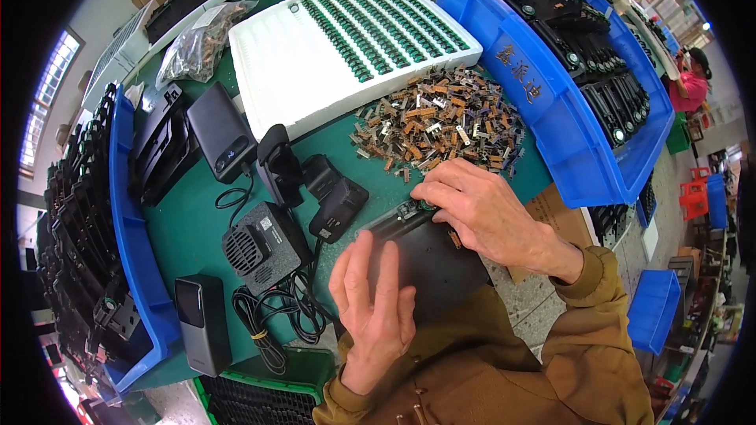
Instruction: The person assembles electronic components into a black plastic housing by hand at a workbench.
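Note:
A black plastic panel [425, 264] lies at the front edge of the table, tilted toward my lap, with a slotted strip along its far edge. My right hand [484, 216] is closed at that edge, its fingertips pinching a small round green-and-black part [426, 205] against the panel. Fingers of my left hand [372, 311] are stretched out and apart at the panel's left side, slightly blurred, with nothing in them. Just beyond the panel spreads a heap of small brown and silver metal-pinned parts [449, 122]. Rows of green parts [378, 24] stand in a white foam tray [272, 83].
A blue bin [543, 110] of black panels borders the right; another blue bin [130, 228] stands left. Between them sit a power bank [222, 132], a black vented device [268, 248], coiled cables [272, 323] and a grey box [201, 323]. A person in pink [689, 90] is far right.

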